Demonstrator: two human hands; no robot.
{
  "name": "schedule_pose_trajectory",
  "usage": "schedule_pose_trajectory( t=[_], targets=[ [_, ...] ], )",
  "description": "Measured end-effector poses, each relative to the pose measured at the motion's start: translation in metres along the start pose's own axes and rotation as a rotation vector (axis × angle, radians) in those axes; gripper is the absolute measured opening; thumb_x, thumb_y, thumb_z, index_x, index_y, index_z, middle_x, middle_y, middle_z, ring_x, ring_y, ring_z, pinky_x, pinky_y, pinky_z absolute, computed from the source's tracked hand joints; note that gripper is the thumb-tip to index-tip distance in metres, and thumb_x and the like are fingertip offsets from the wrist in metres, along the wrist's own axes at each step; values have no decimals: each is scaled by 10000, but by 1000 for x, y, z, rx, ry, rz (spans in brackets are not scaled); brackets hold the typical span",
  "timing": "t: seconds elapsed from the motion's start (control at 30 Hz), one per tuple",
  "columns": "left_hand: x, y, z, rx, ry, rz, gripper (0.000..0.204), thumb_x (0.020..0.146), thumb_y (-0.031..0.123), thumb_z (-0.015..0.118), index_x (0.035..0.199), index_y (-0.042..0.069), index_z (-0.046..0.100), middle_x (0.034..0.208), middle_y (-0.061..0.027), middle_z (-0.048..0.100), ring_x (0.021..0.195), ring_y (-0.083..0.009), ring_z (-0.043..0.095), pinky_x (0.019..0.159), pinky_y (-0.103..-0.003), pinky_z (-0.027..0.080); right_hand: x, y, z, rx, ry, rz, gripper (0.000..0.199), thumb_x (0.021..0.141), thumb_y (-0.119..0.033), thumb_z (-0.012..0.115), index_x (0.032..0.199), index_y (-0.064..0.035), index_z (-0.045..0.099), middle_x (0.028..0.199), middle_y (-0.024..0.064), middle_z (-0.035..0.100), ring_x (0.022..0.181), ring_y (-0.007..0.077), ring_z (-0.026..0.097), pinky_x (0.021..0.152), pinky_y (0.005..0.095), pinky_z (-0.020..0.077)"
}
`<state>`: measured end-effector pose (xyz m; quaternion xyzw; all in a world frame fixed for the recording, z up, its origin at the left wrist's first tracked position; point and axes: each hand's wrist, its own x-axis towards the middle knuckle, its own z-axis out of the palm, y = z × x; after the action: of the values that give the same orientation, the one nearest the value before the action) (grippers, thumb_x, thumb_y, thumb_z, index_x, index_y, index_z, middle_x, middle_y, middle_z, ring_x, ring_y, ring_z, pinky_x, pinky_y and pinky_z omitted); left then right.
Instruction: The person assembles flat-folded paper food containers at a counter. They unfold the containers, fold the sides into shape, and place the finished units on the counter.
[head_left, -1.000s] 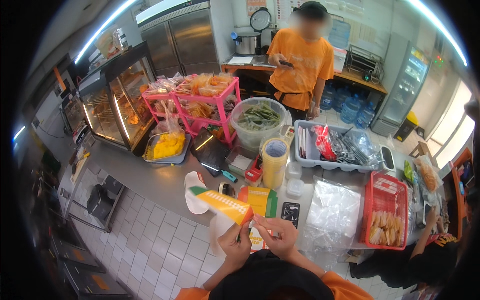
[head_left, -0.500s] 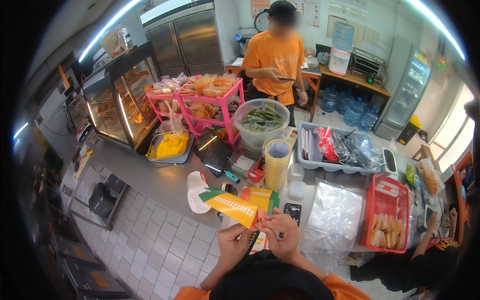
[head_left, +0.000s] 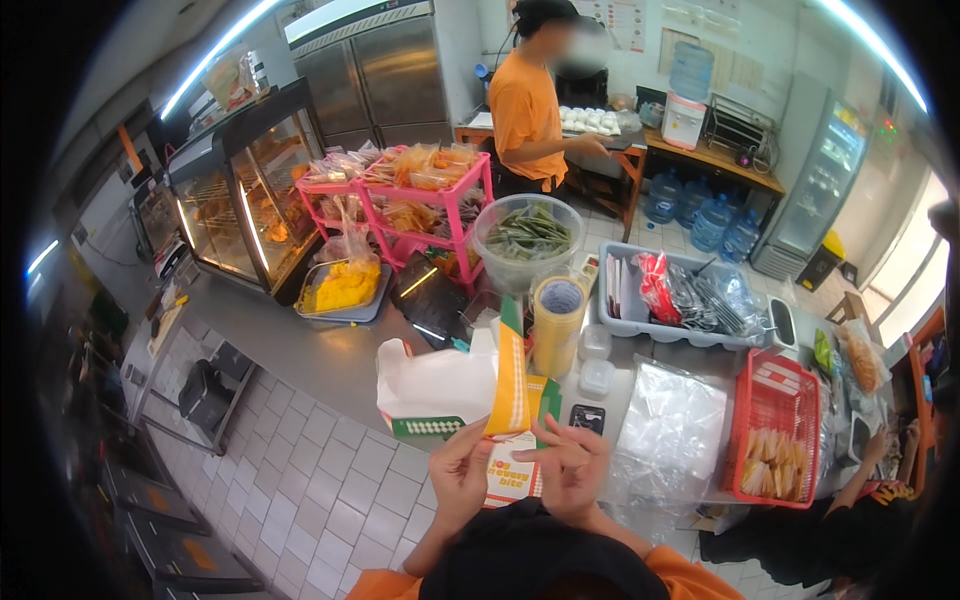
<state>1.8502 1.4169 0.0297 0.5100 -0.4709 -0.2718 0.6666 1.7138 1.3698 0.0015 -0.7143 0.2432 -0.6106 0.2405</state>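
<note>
A partly folded paper food carton (head_left: 437,378), white inside with yellow and green printed outer panels, tilts up above the counter's near edge. My left hand (head_left: 458,478) pinches its lower corner, closed on the yellow panel. Just right of that corner is my right hand (head_left: 570,475), its fingers bent and apart, the tips near the carton's edge; contact there is unclear. Beneath and between my hands lies another printed carton (head_left: 513,476), white with a red border. A yellow and green carton piece (head_left: 546,396) shows behind my right fingers.
Ahead stand tape rolls (head_left: 558,320), small clear tubs (head_left: 596,376) and a phone (head_left: 587,418). To the right are plastic bags (head_left: 672,415) and a red basket (head_left: 748,440). Farther off are a bucket of green pods (head_left: 527,235), a pink rack (head_left: 462,205) and a co-worker (head_left: 527,115).
The carton has swung left and opened out, now showing its white inside. My right fingers have parted from their pinch at its corner. The co-worker has turned toward the right.
</note>
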Motion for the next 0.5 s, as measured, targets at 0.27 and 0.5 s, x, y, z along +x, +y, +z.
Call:
schedule_pose_trajectory(
  t=[0.27,0.5],
  targets=[
    [10,-12,-14,-628,-18,31,280,903,248,638,772,4,597,735,-6,529,680,-117,465,645,-255,375,22,2,-14,138,17,279,358,788,-6,690,1131,19,591,1137,141,564,939,202,608,814,292,478],
    [12,8,-18,116,-56,168,179,714,121,790,830,27,691,635,-35,568,636,-128,476,616,-284,332,26,-15,-22,-20,-188,-177,258,695,110,639,866,-68,715,884,53,636,784,200,603,712,303,489]
  ],
)
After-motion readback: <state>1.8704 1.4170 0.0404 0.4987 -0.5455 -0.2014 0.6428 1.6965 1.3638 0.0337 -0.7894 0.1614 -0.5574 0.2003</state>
